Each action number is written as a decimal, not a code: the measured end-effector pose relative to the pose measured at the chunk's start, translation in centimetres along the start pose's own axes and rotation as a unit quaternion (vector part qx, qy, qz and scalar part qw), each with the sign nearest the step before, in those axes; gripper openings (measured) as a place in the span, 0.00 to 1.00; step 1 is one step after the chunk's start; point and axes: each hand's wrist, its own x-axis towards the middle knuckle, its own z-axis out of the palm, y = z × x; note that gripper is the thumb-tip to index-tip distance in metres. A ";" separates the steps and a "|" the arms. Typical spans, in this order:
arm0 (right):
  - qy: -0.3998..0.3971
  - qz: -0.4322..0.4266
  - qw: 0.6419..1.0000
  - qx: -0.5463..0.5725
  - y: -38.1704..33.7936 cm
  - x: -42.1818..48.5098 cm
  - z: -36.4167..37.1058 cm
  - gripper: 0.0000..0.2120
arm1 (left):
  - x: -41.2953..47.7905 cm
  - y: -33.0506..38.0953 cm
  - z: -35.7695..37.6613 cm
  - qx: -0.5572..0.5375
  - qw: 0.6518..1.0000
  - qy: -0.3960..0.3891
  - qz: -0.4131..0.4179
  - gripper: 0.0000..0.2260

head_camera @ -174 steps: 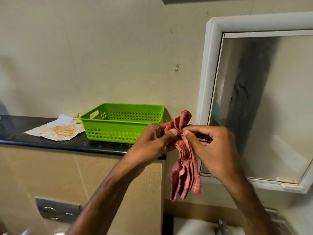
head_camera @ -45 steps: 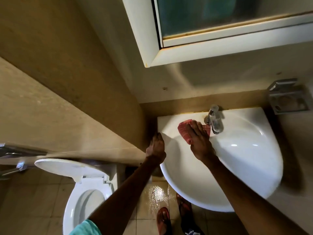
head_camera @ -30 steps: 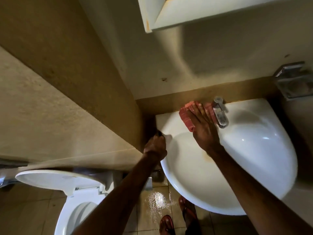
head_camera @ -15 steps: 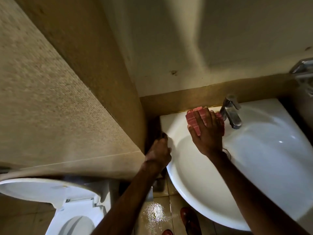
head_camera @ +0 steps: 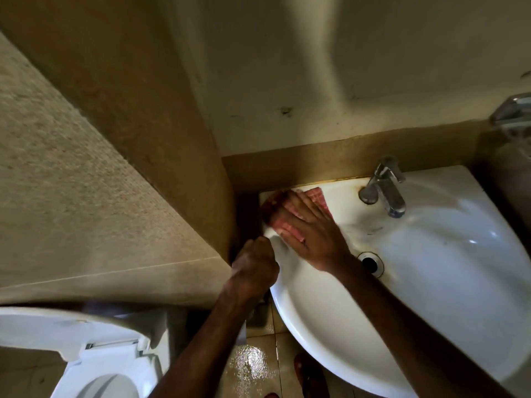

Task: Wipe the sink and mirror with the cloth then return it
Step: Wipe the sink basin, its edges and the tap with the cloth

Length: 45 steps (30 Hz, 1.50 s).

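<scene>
A white corner sink (head_camera: 431, 297) fills the right half of the view. A red checked cloth (head_camera: 317, 198) lies flat on the sink's back left corner. My right hand (head_camera: 309, 234) presses down on the cloth with straight, spread fingers, covering most of it. My left hand (head_camera: 255, 270) has its fingers curled over the sink's left rim. The mirror is out of view.
A chrome tap (head_camera: 386, 189) stands at the sink's back, with the drain hole (head_camera: 370, 262) in front of it. A tiled wall block (head_camera: 86, 182) sits to the left, a white toilet (head_camera: 86, 354) below it. The floor (head_camera: 253, 366) is wet. A metal holder (head_camera: 514, 113) is at the right edge.
My right hand slid the cloth left from beside the tap to the sink's back left corner. The left hand stayed on the rim. The view tilted further down.
</scene>
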 end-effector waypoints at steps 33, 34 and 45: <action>0.094 0.117 0.988 0.021 -2.0 -3.2 2.0 0.26 | -1.0 1.4 1.2 -0.003 0.997 0.063 0.037 0.26; 0.077 0.098 0.992 0.020 -1.9 -3.7 2.1 0.27 | -1.2 1.4 1.1 0.008 0.997 0.058 0.041 0.25; 0.247 0.281 0.927 -0.019 0.0 -5.7 2.6 0.35 | -1.0 1.7 1.4 0.126 0.985 0.110 0.049 0.24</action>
